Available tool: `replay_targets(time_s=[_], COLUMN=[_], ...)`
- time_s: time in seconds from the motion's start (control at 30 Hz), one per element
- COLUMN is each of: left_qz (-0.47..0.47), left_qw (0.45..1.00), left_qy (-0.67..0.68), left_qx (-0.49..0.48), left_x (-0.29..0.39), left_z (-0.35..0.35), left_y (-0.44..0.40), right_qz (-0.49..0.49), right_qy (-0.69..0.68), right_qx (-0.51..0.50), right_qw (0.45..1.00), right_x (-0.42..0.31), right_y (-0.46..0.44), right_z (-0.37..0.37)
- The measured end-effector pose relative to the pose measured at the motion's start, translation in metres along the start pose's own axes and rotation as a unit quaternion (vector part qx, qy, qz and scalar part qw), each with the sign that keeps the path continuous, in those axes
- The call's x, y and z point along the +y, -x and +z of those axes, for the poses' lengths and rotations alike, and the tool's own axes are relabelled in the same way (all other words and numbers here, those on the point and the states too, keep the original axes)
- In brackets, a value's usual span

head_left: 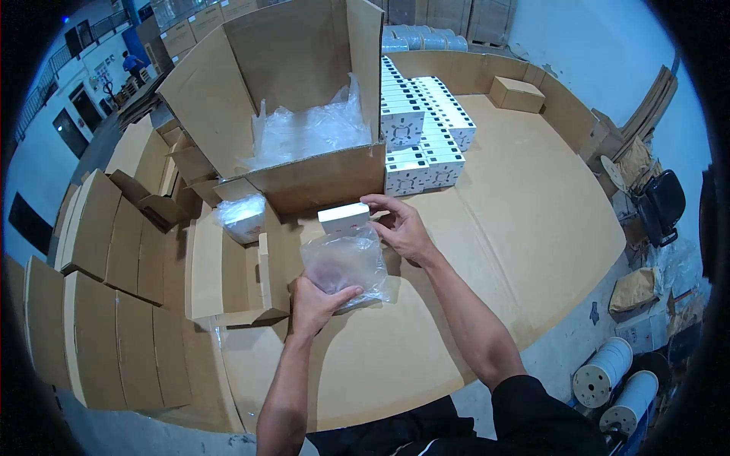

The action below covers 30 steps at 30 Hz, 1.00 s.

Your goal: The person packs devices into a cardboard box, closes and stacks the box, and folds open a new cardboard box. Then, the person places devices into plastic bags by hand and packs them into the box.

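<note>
My left hand [314, 305] is closed on a clear plastic bag [348, 262], its thumb lying across the lower part. Just above the bag's upper edge is a small white box [342, 218], pinched at its right end by the fingers of my right hand [404, 232]. Whether part of the box sits inside the bag I cannot tell. Left of my hands stands an open cardboard carton [205, 266], with a plastic-wrapped white box [243, 216] in its far end.
A tall open cardboard box [319, 178] holding clear plastic bags [308, 133] stands beyond my hands. Stacked white boxes [426, 137] are right of it. Several brown cartons [114, 311] line the left side; a small closed carton [517, 94] lies at the far right of the cardboard-covered table [525, 220].
</note>
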<state>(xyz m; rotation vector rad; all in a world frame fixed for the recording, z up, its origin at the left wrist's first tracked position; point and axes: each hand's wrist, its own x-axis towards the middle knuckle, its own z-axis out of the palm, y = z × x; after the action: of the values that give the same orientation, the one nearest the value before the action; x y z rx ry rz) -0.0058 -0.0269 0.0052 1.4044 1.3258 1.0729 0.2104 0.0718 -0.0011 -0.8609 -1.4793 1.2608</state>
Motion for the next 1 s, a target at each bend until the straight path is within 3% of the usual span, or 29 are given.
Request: replay_targets(time_s=[0.5, 0.67, 0.73, 0.8, 1.0], left_qz=[-0.014, -0.018, -0.017, -0.016, -0.031], left_qw=[0.999, 0.999, 0.999, 0.999, 0.998], left_qy=[0.008, 0.003, 0.005, 0.008, -0.036], left_qx=[-0.032, -0.037, -0.041, -0.044, -0.047], left_x=[0.004, -0.001, 0.006, 0.008, 0.002], left_z=[-0.001, -0.003, -0.003, -0.003, -0.006], left_y=[0.000, -0.002, -0.001, -0.001, -0.003], right_qz=[-0.069, -0.064, -0.060, -0.043, -0.024], right_qy=[0.038, -0.147, -0.141, -0.273, -0.382], right_qx=[0.077, 0.131, 0.143, 0.153, 0.101], right_qw=[0.994, 0.978, 0.978, 0.949, 0.918], right_x=[0.007, 0.007, 0.001, 0.000, 0.006], right_y=[-0.004, -0.008, -0.006, -0.004, -0.002], right_z=[0.010, 0.006, 0.007, 0.010, 0.012])
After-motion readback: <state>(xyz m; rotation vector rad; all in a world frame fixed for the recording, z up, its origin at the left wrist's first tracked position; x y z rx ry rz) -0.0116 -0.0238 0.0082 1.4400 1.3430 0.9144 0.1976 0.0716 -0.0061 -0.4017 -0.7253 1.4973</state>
